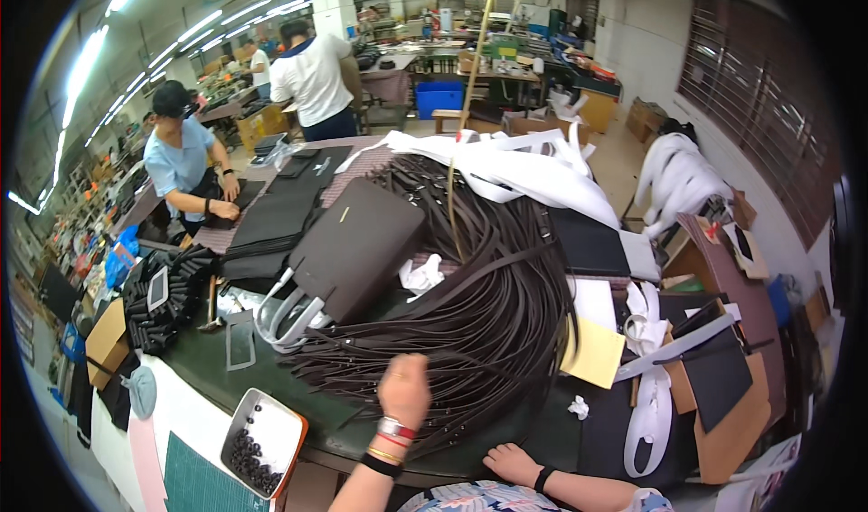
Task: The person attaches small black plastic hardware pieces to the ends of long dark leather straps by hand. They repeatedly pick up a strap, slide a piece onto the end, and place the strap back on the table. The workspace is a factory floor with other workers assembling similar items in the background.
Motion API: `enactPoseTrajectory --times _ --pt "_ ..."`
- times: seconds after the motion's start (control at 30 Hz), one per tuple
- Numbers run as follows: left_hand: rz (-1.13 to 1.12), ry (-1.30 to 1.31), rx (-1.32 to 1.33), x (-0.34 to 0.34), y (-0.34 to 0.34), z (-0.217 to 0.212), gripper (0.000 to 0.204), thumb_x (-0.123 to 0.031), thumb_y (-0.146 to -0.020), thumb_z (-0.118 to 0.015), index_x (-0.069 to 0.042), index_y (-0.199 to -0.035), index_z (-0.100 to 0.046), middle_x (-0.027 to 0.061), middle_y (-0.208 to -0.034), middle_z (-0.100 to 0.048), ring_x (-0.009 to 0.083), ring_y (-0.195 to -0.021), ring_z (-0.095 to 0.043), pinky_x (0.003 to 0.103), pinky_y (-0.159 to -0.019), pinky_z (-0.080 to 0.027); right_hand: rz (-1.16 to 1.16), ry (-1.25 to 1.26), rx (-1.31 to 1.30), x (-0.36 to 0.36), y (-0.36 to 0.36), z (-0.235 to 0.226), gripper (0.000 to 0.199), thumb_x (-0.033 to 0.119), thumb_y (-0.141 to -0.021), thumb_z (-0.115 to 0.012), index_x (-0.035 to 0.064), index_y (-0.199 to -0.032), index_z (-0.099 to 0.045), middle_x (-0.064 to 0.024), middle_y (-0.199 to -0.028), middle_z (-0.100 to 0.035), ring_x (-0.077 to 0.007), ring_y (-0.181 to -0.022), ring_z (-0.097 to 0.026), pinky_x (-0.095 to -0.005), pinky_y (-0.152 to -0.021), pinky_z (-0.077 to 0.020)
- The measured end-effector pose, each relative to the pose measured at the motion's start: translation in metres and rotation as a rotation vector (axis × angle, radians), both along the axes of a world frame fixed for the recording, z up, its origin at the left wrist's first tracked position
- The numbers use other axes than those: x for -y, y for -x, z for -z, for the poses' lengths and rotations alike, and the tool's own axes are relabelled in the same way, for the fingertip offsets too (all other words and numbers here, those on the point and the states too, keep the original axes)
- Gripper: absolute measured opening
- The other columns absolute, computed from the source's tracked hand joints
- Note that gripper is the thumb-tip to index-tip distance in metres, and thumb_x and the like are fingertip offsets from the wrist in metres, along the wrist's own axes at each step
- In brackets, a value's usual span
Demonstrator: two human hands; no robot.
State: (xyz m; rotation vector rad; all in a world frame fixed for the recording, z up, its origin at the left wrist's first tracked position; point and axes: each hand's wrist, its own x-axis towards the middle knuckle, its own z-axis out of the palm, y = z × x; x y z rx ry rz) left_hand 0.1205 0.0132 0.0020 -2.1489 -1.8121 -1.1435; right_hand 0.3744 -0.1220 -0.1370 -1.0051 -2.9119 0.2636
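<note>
This is a bag-making workshop. Long white fluorescent tubes (86, 67) run overhead in rows through a deep, crowded room. A dark green worktop (194, 358) carries heaped dark brown straps (506, 322), a boxy dark brown handbag (362, 241) and stacked flat black panels (271, 213); a person in a light blue shirt (185, 164) works nearby.

From here, nr left: wht tray (282, 416) w/ sm. blk pcs (250, 458) in it, just right of a grn cutting mat (197, 478). Further left, cardboard box (108, 342) beside a heap of dk rolls (170, 306), hammer (212, 304) just right of that. Nr right: yellow sheet (594, 353), looped wht strip (663, 412). Far left, person in lt-blue top (183, 164) & blk cap; another person in wht top (309, 85), back turned. Far ctr, blue bin (439, 99). Far right, barred window (740, 87).
</note>
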Motion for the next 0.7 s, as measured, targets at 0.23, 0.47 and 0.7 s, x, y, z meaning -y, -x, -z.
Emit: enactPoseTrajectory --times 0.23,0.47,0.7 --pt "-0.073 0.304 -0.403 0.005 0.068 0.095 0.037 -0.006 -0.084 -0.053 -0.009 -0.120 -0.058 0.0103 -0.139 -0.046 0.0292 -0.133 -0.039 0.050 -0.111 -0.028 0.047 -0.028 -0.100 -0.014 0.013 -0.028 0.014 0.014 -0.083 -0.053 0.0102 -0.096 -0.055 -0.0031 -0.080 -0.057 -0.0199 -0.077 -0.060 -0.0324 -0.071 -0.0438" --pt "0.274 0.532 0.649 0.092 0.034 0.052 0.048 0.006 -0.078 -0.060 -0.003 -0.124 -0.056 0.0133 -0.132 -0.051 0.0285 -0.121 -0.051 0.037 -0.099 -0.046 0.185 0.052 -0.354 -0.041 0.054 -0.076 0.016 0.022 -0.091 -0.057 0.0068 -0.097 -0.055 -0.0047 -0.076 -0.064 -0.0211 -0.073 -0.064 -0.0344 -0.064 -0.0458" --pt "0.451 1.247 1.431 0.130 0.019 0.087 0.035 -0.009 -0.092 -0.064 -0.004 -0.125 -0.057 0.0063 -0.122 -0.059 0.0143 -0.098 -0.061 0.028 -0.086 -0.052 0.064 0.265 -0.200 -0.046 0.064 -0.069 0.018 0.021 -0.092 -0.055 0.0044 -0.086 -0.051 -0.0116 -0.069 -0.064 -0.0289 -0.065 -0.066 -0.0409 -0.057 -0.0492"
